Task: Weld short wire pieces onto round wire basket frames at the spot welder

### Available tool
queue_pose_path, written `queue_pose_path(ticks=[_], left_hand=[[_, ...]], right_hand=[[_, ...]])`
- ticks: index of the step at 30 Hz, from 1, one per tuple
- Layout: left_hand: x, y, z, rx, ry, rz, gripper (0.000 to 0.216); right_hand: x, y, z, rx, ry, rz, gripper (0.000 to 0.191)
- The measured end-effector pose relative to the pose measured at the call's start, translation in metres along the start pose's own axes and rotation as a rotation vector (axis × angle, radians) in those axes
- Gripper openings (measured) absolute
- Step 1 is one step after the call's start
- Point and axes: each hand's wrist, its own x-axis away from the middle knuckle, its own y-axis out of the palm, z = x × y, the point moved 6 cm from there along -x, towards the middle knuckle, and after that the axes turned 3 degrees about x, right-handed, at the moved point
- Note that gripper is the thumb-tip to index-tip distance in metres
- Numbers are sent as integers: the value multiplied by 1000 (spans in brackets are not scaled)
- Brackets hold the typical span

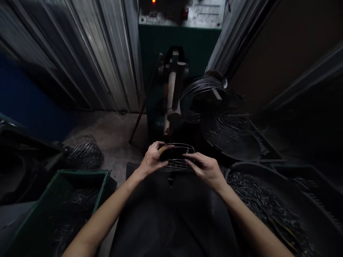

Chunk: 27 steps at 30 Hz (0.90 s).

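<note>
Where 2 hands point(153, 157) point(207, 167) grip, 1 frame point(178, 164) sits.

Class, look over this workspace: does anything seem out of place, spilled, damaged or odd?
Perhaps the tangled wire heap: it appears to lie loose on the floor just beyond the green crate, while other metal pieces sit inside the round tub. The handheld wire frame shows no clear damage.

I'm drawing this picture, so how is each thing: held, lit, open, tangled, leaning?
Wire frame: held by the left hand and right hand.
Red light: lit.
Green crate: open-topped.
Round tub: open-topped, holding many metal pieces.
Wire coil: looped.
Wire heap: tangled.
Thin rod: leaning.
</note>
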Motion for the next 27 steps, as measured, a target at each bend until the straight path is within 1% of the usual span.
queue_pose_path(ticks=[2,4,6,8,14,21,24,27], left_hand=[[1,-3,0,15,-12,2,59],[3,-7,-2,36,-28,27,60],[6,-10,-5,58,-40,58,62],[9,-11,-10,76,-49,81,62],[9,-10,-18,87,-33,108,61],[6,-13,-22,109,-22,185,61],[3,-13,-25,105,2,189,60],[-1,-13,-32,103,31,169,59]], right_hand=[[-10,11,-4,230,-161,-7,29],[-10,26,-3,419,-301,-42,36],[-8,37,-3,508,-419,-68,38],[-9,42,-5,531,-501,-66,36],[-22,40,-13,515,-608,-29,27],[-21,40,-19,659,-720,135,30],[-22,41,-21,686,-755,146,34],[-26,43,-19,680,-776,114,34]])
